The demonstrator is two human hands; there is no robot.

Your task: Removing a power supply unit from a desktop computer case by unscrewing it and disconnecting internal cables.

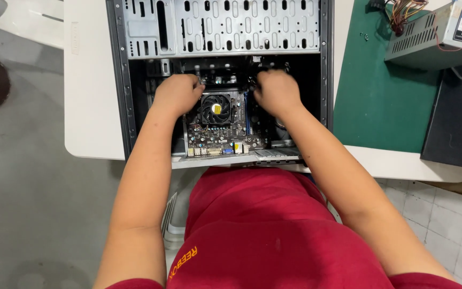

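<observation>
Motherboard (pixel 217 128) with black cooler fan (pixel 215 108) sits centre frame inside open computer case (pixel 220 32) on white bench (pixel 89 107). Left hand (pixel 178 92) curled at board's upper-left edge, right hand (pixel 277 91) curled at upper-right; actual grip cannot be told.

A computer repair workshop. An opened computer case (pixel 220 80) lies on the white worktop (pixel 89 107). A loose power supply unit (pixel 439 32) sits on a green mat (pixel 380 96).

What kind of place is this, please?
Probably a computer repair bench or workshop. An open computer case lies on a white table with its motherboard exposed, and a loose power supply unit sits on a green mat.
</observation>
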